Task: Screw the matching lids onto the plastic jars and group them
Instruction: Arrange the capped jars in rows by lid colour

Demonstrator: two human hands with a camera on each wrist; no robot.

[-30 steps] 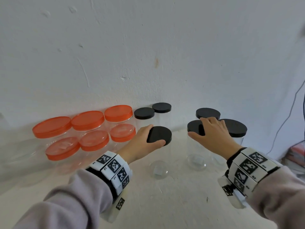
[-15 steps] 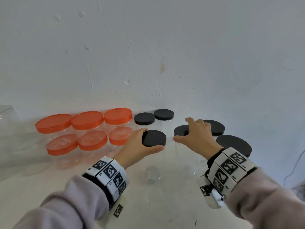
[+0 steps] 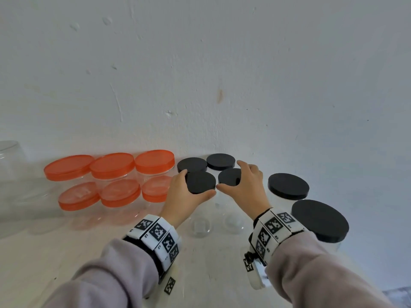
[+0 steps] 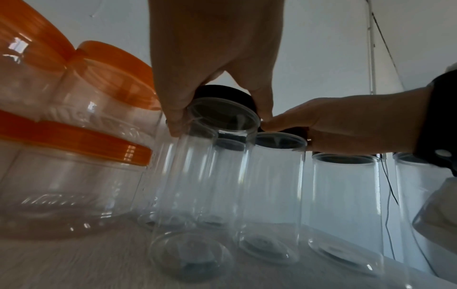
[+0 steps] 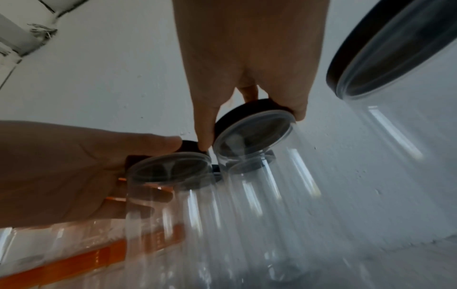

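Head view: two upright black-lidded jars (image 3: 200, 182), one per hand's grip.

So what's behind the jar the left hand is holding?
Behind the jar in the left hand stand two black-lidded jars against the wall; their lower bodies are hidden.

Lilac sleeves (image 3: 115, 270) — b/w tag-marked wristbands (image 3: 155, 234).

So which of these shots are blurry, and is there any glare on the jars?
Head view: sharp, evenly lit, wall lines bowed by the wide lens. Left wrist view: the left hand is backlit and dark, the slim jar under it smeared. Right wrist view: streaky blur and white glare stripes on the clear jars; the right hand is shadowed.
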